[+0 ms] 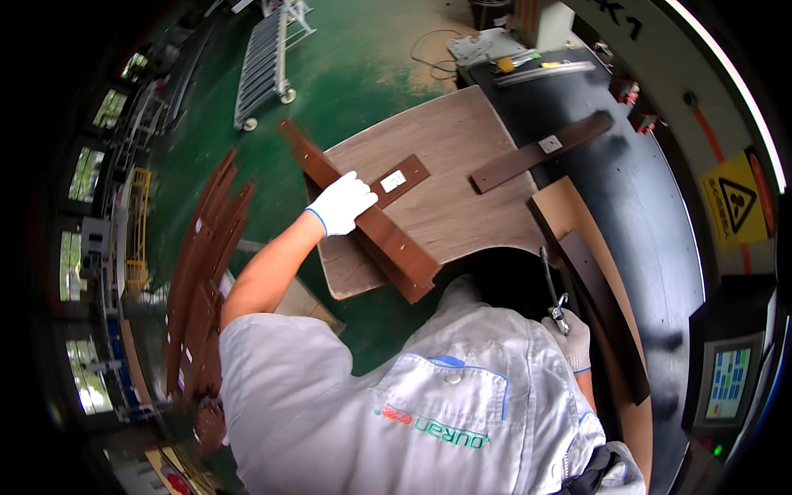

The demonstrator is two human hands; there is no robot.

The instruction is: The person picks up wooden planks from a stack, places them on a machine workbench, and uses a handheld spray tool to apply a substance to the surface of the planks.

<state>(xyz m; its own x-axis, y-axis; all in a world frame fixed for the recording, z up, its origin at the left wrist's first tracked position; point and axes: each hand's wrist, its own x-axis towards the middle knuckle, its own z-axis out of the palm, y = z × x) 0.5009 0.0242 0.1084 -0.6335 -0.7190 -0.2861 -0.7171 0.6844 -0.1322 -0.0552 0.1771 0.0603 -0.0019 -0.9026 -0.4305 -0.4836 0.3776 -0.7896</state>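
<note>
My left hand (342, 205), in a white glove, is closed over the edge of a long brown board (400, 247). The board lies slantwise across the left part of a wood-grain tabletop (450, 124), and its near end sticks out past the edge. Just beyond my fingers rests a shorter brown board (406, 178) bearing a white label. Low at the right, my gloved right hand (572, 340) is wrapped round a metal air blow gun (559, 313) with a thin nozzle pointing away from me.
Another labelled brown board (540, 151) reaches from the tabletop onto a black bench (627, 198). A dark curved board (606, 313) lies on cardboard (569, 206) at my right. Several brown boards (198, 280) are stacked at the left. A wheeled rack (262, 70) stands on the green floor.
</note>
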